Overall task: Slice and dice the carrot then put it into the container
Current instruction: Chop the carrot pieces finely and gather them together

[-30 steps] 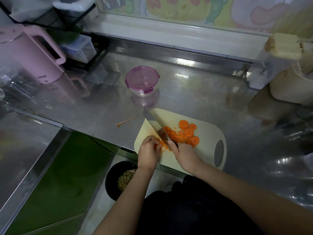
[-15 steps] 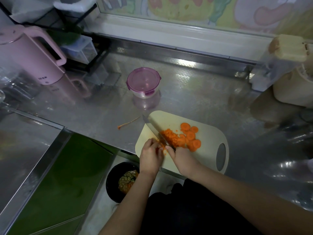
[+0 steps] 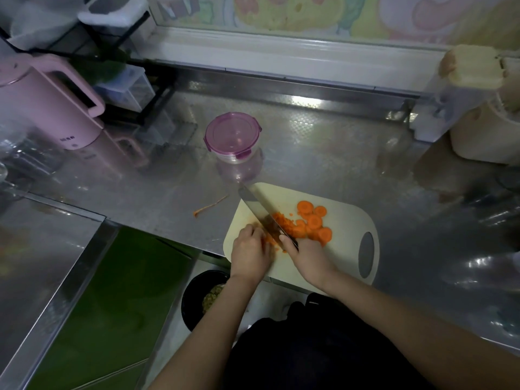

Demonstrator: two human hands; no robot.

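Observation:
A cream cutting board (image 3: pixel 346 243) lies at the counter's front edge. Orange carrot rounds (image 3: pixel 315 220) and diced bits (image 3: pixel 284 225) are piled on its middle. My right hand (image 3: pixel 306 256) grips the handle of a wide knife (image 3: pixel 257 208), whose blade slants up to the left with its edge down on the carrot. Left of the blade, my left hand (image 3: pixel 250 251) has its fingers curled over carrot pieces and holds them against the board. A round clear container with a purple lid (image 3: pixel 232 136) stands closed behind the board.
A pink kettle (image 3: pixel 47 108) stands at the back left beside a black rack with clear boxes (image 3: pixel 123 88). A carrot peel strip (image 3: pixel 209 206) lies on the steel counter. Beige jars (image 3: pixel 484 114) stand at the right. Below the counter edge is a black bin (image 3: pixel 205 296).
The knife blade has kept rocking up and down over the carrot with small shifts. My left hand stays beside it. The camera has drifted slightly.

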